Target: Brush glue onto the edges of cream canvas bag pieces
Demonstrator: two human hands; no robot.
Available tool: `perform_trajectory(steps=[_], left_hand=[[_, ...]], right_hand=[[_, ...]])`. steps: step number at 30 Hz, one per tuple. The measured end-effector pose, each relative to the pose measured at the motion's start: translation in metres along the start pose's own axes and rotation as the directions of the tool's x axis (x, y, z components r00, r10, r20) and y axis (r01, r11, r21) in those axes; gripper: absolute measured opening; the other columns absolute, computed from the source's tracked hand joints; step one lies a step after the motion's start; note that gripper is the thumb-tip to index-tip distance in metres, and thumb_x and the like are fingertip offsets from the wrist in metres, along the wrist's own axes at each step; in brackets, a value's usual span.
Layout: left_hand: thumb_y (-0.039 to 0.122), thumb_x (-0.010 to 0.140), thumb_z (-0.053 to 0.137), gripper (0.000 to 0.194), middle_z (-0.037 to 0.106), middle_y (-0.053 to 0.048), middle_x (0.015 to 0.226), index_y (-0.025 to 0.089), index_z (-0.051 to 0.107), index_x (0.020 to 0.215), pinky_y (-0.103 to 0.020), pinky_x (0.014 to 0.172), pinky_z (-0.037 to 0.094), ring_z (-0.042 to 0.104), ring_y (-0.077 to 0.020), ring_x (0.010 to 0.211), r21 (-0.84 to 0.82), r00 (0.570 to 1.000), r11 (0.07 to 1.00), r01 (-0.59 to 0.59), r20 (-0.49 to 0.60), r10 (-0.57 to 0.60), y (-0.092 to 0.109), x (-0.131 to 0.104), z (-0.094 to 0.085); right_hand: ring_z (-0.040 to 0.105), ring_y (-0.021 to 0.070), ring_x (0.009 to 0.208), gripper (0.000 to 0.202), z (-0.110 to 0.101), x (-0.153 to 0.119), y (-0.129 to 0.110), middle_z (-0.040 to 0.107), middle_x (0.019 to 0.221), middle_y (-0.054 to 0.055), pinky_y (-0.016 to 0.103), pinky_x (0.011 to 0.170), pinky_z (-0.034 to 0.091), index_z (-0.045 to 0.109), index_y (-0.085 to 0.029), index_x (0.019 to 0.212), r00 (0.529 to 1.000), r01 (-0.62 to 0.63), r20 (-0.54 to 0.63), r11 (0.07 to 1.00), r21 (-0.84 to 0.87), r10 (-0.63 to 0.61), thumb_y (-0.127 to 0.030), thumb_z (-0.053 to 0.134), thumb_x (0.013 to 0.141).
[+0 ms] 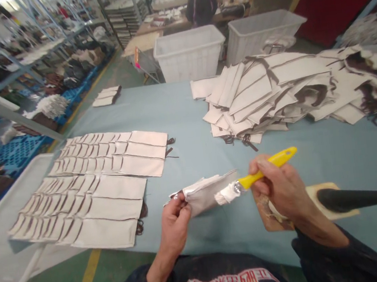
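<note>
My left hand [174,225] pinches the left end of a pale fabric piece [204,198] with a dark strip at its corner. The piece is tilted up off the table, one edge raised. In my right hand [283,189] is a brush with a yellow handle [268,167]. Its bristles [227,194], coated in something white, are over or touching the right part of the piece; I cannot tell which. Below my right hand, partly hidden by it, lies a wooden board [267,215]. Beside it a black handle [349,199] rests on a pale block [330,189].
Overlapping rows of pale pieces with dark edges [111,212] lie at left on the blue-grey table [178,110]. A large loose pile of them [257,89] covers the far right. A small stack [105,96] sits at far left. White bins [190,53] and a person [201,3] are beyond.
</note>
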State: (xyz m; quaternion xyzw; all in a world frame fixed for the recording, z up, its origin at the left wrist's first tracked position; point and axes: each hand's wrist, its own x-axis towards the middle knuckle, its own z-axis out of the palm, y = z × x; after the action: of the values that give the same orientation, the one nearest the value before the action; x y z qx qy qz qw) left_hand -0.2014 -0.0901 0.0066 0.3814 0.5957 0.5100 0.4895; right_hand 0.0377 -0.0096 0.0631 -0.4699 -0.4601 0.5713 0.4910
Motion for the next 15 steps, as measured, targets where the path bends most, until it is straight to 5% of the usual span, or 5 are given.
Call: perform_trajectory(steps=[9,15], left_hand=[[0.033,0.068,0.081,0.033,0.076,-0.001,0.085,0.019,0.075,0.097,-0.026,0.076,0.055,0.068,-0.0163,0.080,-0.339,0.975,0.926,0.168,-0.085,-0.208,0.014,0.007,0.006],[0.030,0.076,0.072,0.020,0.073,-0.001,0.078,0.017,0.074,0.092,-0.024,0.071,0.049,0.064,-0.0152,0.073,-0.162,0.992,0.981,0.109,0.080,-0.098,0.018,0.025,0.010]], right_hand=[[0.044,0.0110,0.044,0.049,0.030,-0.016,0.027,0.046,0.047,-0.007,0.023,0.046,0.037,0.063,-0.020,0.084,0.983,0.058,-0.177,0.996,0.062,-0.046,-0.067,0.066,0.094],[0.043,0.0116,0.043,0.039,0.029,-0.014,0.027,0.042,0.047,-0.009,0.024,0.049,0.041,0.060,-0.022,0.083,0.961,0.094,-0.271,0.982,0.166,-0.047,-0.059,0.066,0.095]])
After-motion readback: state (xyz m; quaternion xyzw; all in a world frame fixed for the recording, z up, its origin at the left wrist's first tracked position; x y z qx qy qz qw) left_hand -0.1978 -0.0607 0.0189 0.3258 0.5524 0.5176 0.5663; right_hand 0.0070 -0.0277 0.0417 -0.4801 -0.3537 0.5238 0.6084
